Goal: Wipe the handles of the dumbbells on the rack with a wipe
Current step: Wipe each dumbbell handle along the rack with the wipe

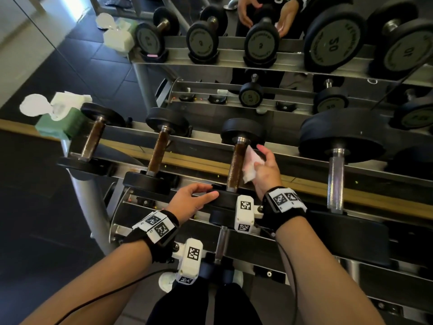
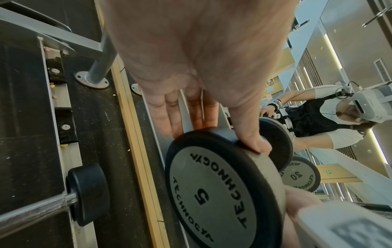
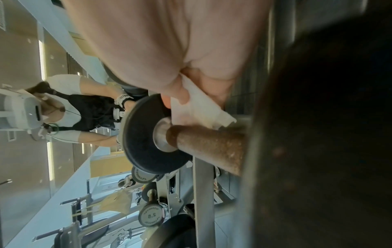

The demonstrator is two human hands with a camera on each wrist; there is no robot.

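The left hand [image 1: 187, 200] rested on the near end plate [image 2: 220, 189] of a dumbbell on the rack [image 1: 131, 202], its fingers lying fairly straight over the plate's rim and its thumb [image 2: 252, 137] pressed on the edge; the plate's face bore the number 5. From that plate the dumbbell's rusty brown handle [image 1: 235, 167] ran away from the person to the far end plate [image 1: 243, 131].

Just to the right of that handle, the right hand [image 1: 266, 168] gripped a crumpled white wipe [image 1: 249, 165], thumb and fingers curled about it. In the right wrist view the wipe [image 3: 201, 107] hung between thumb and fingers directly beside the handle [image 3: 208, 146], its lower edge close to the bar, though whether it actually touched the metal could not be told.

To the left of the left hand, two smaller dumbbells [image 1: 161, 148] lay on the same tier, both with brown handles. To the right of the right hand sat a larger dumbbell [image 1: 336, 160] with a bright knurled steel handle. Well to the left of both hands, at the rack's end, stood a green pack of wipes [image 1: 58, 118] with its white lid flipped open and a sheet sticking up. Beyond the hands, a mirror [image 1: 257, 31] reflected the rack and the person's hands.
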